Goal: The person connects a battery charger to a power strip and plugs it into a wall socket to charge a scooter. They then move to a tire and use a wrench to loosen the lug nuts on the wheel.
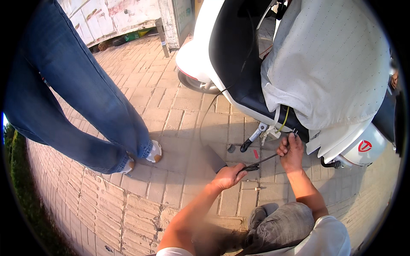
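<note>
Before me stands a scooter with white body panels [200, 55] and a black footboard [232, 59]. My left hand [229, 176] is closed around a gathered bundle of black cable [253, 167]. A length of it runs up to my right hand [291, 152], whose fingers are pinched close to the scooter's lower edge. Small dark and metallic bits show at those fingertips, too small to name. Just left of that hand, a yellow-green wire [285, 119] hangs from the scooter. A thin black cable [208, 109] also loops down from the footboard to the ground.
A white perforated cover [324, 64] drapes over the scooter's seat. The kickstand [255, 136] reaches the brick paving [175, 162], near a red strip [256, 154]. A dark grey flat piece [213, 158] is beside my left hand. A person in blue jeans [85, 85] stands at left.
</note>
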A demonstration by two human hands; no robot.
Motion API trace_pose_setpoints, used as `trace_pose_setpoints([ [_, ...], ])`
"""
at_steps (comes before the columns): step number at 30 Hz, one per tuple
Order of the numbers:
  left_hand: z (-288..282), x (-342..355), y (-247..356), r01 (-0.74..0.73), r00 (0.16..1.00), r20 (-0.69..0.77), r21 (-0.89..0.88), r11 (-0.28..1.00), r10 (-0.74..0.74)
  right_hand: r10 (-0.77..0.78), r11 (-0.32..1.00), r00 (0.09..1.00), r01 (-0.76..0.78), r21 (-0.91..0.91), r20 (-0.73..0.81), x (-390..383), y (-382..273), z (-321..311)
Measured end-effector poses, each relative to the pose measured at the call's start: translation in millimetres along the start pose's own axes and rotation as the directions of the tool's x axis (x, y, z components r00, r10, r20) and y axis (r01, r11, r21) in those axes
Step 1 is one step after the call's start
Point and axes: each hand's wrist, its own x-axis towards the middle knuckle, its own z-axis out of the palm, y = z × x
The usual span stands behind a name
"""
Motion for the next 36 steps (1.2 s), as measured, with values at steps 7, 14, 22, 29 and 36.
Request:
trace_pose_setpoints([
  [7, -49.3, -13.0, 17.2, -0.061, 0.997, 0.044, -0.045, 0.997, 0.063, 0.033, 0.999, 0.996, -0.036, 0.037, 0.078, -9.8, -36.6, 42.8],
  [14, -132.3, -41.9, 66.0, 0.052, 0.971, 0.238, -0.2, 0.978, -0.003, 0.072, 0.985, 0.986, -0.095, 0.146, 0.149, -16.8, -68.3, 85.1],
  [22, -170.6, -73.6, 124.0, 0.439, 0.894, 0.421, -0.748, 0.498, -0.155, 0.151, 0.943, 0.932, -0.237, 0.236, 0.33, 3.9, -99.6, 121.4],
  [29, -187.0, -108.6, 110.8, 0.573, 0.814, 0.493, -0.771, 0.28, -0.308, -0.093, 0.958, 0.975, 0.033, 0.285, 0.201, 76.7, -167.9, 75.0],
  [36, -201.2, -99.7, 87.6, 0.506, 0.849, 0.36, -0.762, 0.404, -0.386, -0.204, 0.977, 0.944, 0.179, 0.115, 0.261, 92.9, -189.4, 108.1],
])
